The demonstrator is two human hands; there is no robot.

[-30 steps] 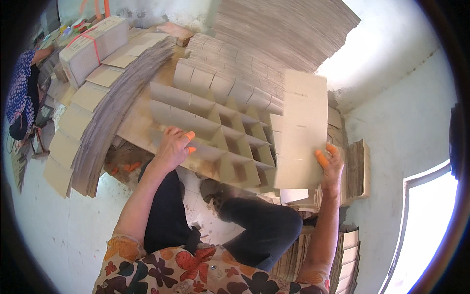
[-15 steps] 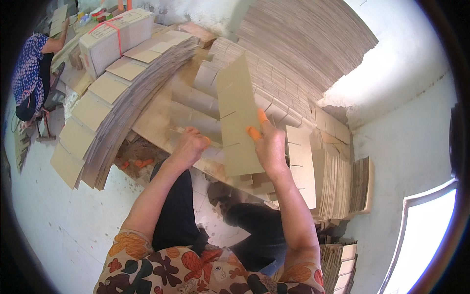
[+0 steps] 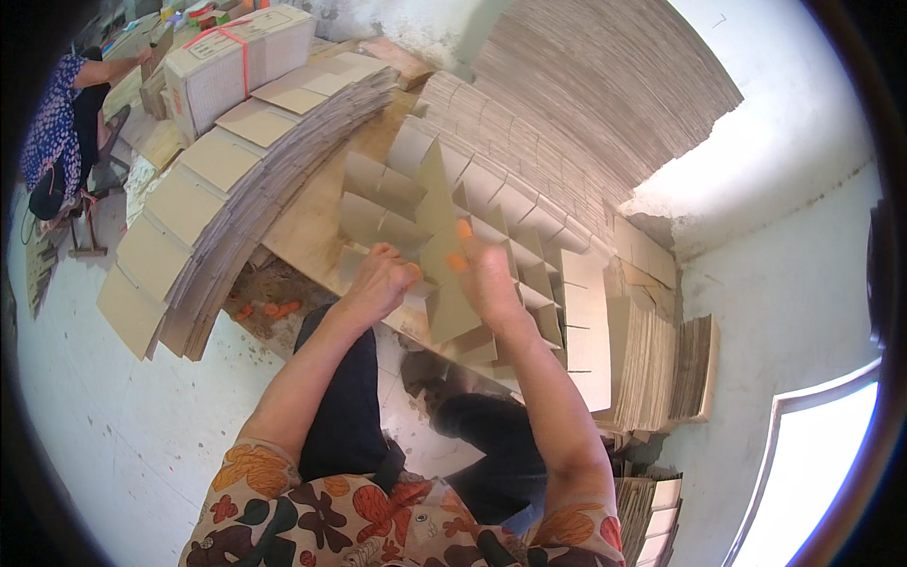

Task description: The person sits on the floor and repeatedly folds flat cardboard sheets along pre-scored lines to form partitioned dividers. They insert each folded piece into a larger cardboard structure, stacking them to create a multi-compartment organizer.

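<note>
At the centre of view, your right hand (image 3: 489,279) is clamped on a long, flat tan cardboard strip (image 3: 438,250), held upright at an open-celled tan cardboard partition grid (image 3: 376,219); how deep it sits cannot be told. On the grid's 8 o'clock side, your left hand (image 3: 380,285) has its fingers curled together; cannot tell whether it grips a partition. Brown wooden desk (image 3: 304,227) beneath. Toward 10 o'clock: fanned stack of slit tan cardboard sheets (image 3: 230,170).
</note>
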